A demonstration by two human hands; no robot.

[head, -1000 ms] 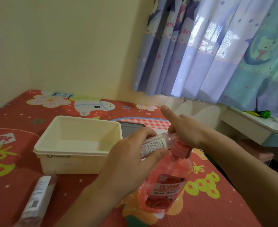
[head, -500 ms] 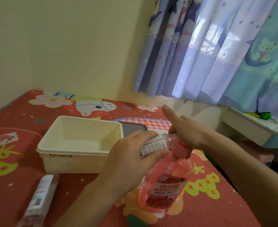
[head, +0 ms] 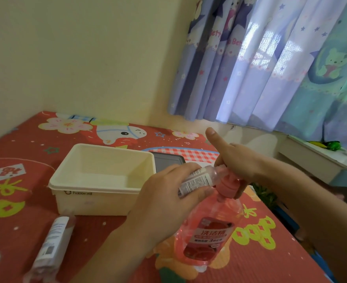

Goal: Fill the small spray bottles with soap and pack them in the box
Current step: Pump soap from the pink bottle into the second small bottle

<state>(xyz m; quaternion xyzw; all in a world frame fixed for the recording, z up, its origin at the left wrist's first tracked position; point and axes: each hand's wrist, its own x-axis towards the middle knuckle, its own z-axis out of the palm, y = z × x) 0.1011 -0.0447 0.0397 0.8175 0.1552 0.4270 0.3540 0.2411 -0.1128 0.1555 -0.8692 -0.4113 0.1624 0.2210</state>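
My left hand grips a small clear spray bottle with a white label, held sideways with its open neck against the pump spout. A pink soap bottle stands upright on the red mat. On top of its pink pump head lies my right hand, thumb raised and fingers curled round the pump. The cream box sits empty just left of my hands. A second small spray bottle lies on the mat at the lower left.
A dark grey lid lies behind the box. The red patterned mat ends at the wall on the left and at a drop on the right. A pale desk and curtains stand at the right.
Both hands stay in place at the pump with the small bottle; only the view has shifted slightly.
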